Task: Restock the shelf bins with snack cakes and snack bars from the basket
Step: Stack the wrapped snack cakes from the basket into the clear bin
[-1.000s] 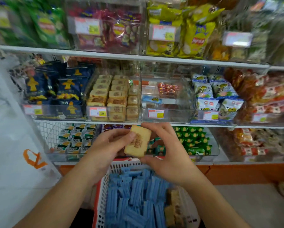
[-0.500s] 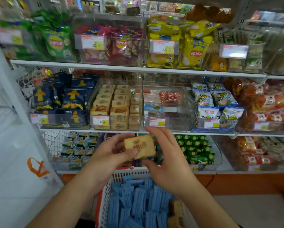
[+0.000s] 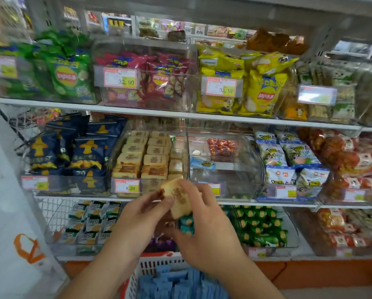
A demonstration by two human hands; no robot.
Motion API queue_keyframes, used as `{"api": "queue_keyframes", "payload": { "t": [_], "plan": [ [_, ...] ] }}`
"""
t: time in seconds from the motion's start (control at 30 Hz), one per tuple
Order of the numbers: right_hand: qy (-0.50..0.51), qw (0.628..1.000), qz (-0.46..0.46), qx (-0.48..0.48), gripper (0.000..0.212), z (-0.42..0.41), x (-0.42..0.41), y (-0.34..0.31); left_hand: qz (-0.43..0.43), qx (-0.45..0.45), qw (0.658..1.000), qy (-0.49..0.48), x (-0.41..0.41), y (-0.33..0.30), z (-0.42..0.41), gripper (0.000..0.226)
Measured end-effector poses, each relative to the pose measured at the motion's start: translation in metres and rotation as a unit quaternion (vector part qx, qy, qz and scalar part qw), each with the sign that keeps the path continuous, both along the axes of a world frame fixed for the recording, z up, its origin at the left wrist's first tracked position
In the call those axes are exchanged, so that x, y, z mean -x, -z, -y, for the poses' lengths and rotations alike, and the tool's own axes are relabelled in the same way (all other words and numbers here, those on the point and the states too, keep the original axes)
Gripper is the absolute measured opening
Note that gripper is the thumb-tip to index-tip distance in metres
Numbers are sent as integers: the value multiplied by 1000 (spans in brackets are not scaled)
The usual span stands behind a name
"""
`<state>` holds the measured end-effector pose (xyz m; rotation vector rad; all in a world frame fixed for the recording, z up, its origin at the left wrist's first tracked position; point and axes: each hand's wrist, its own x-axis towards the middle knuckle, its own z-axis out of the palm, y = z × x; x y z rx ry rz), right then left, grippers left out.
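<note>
Navy packets [image 3: 73,152]: fill the far-left bin of the middle shelf; print too blurred to read.
Snack cake bin [image 3: 124,147]: clear bin just right of them, stacked with tan wrapped cakes in rows; its price tag [image 3: 127,186] reads 8.00.
Left hand [image 3: 141,214]: thumb and fingers pinch the left edge of one snack cake [image 3: 177,199].
Snack cake: held tilted in front of the middle shelf's lip, near the cake bin's right corner; its lower end is hidden by fingers.
Right hand [image 3: 204,223]: fingers curl over the cake's right edge, thumb underneath and blurred.
Basket [image 3: 146,268]: white mesh with a red rim, cut off by the near edge, holding blue snack bars [image 3: 180,285].
Clear bin [image 3: 226,162]: right of the cakes, nearly bare, red sweets at its far end.
</note>
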<state>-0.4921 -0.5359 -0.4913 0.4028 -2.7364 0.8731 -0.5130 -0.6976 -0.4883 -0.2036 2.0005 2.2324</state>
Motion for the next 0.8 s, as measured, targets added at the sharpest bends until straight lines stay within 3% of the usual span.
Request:
{"api": "queue_keyframes", "payload": {
  "t": [0.07, 0.17, 0.27, 0.37, 0.43, 0.5, 0.63, 0.7, 0.8],
  "plan": [
    [-32, 996, -40, -73, 96, 1, 20, -4, -24, 48, 998, 24, 17, -7, 7, 16],
    [-50, 989, -73, -116, 85, 6, 58, -13, -62, 132, 989, 38, 47, -12, 14, 17],
    [-40, 986, -70, -147, 72, 15, 101, -26, -70, 188, 979, 33, 83, -10, 24, 28],
    [-5, 983, -46, -178, 76, 19, 152, -38, -125, 257, 958, 24, 121, -6, 39, 34],
    [30, 978, -27, -204, 78, 17, 196, -41, -198, 431, 880, -8, 145, 7, 58, 35],
    [60, 964, -32, -258, 76, 16, 241, -39, -275, 589, 759, -28, 166, 27, 78, 39],
    [71, 914, -3, -399, 82, 22, 309, -31, -297, 724, 622, 45, 186, 63, 102, 48],
    [71, 899, 29, -432, 73, 28, 329, -28, -273, 750, 595, 97, 186, 73, 104, 64],
    [57, 875, 78, -474, 62, 34, 353, -21, -233, 733, 633, 84, 189, 78, 106, 85]
  ]
}}
